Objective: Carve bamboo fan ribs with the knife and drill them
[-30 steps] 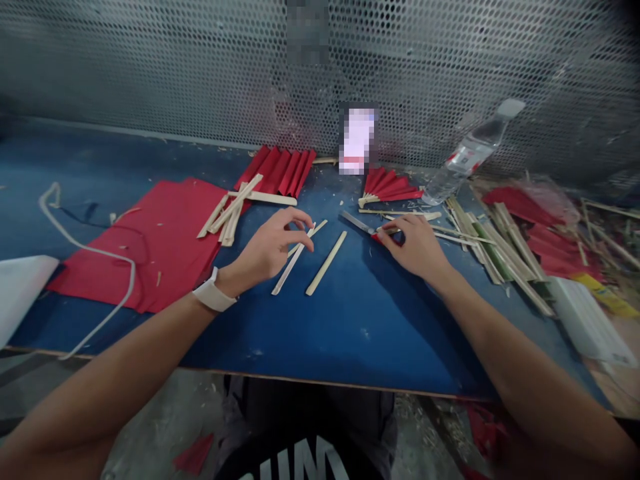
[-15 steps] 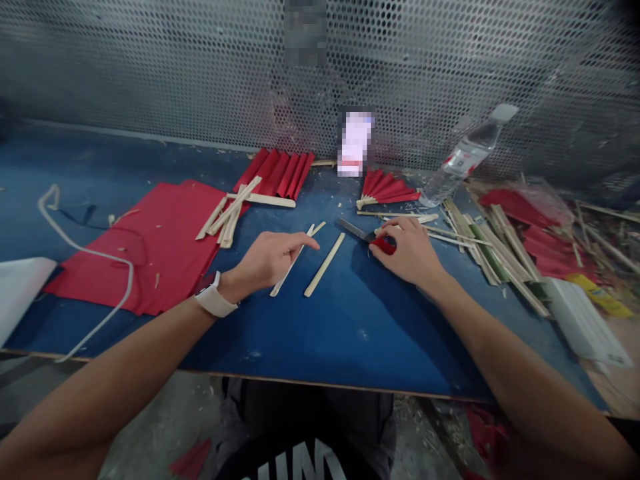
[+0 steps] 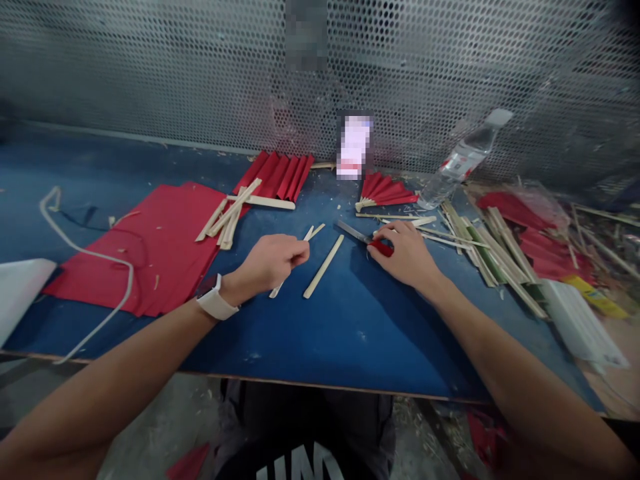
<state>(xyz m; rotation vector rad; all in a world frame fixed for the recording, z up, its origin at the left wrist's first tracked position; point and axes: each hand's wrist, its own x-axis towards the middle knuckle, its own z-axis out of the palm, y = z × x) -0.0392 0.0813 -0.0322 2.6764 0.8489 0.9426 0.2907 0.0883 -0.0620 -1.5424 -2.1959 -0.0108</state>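
My left hand (image 3: 275,261) is closed above thin wooden strips (image 3: 317,231) on the blue table; nothing shows in its fingers. A single flat wooden strip (image 3: 323,267) lies between my hands. My right hand (image 3: 406,252) is closed on the red handle of a knife (image 3: 353,231), whose blade points to the upper left. Behind my right hand lie more thin strips (image 3: 425,221). Crossed wooden sticks (image 3: 235,215) rest partly on red sheets (image 3: 150,247) to the left. A pleated red piece (image 3: 277,175) and a small red fan (image 3: 385,189) are farther back.
A phone (image 3: 354,148) leans on the perforated metal wall (image 3: 200,73). At the right are a tilted bottle (image 3: 465,160), bamboo pieces (image 3: 500,253), red scraps and a white box (image 3: 580,321). A white cable (image 3: 95,251) curves over the left side of the blue table (image 3: 320,347).
My left hand's extended index finger has curled in, and the hand is now closed. My right hand and the knife have hardly moved. The view has shifted slightly.
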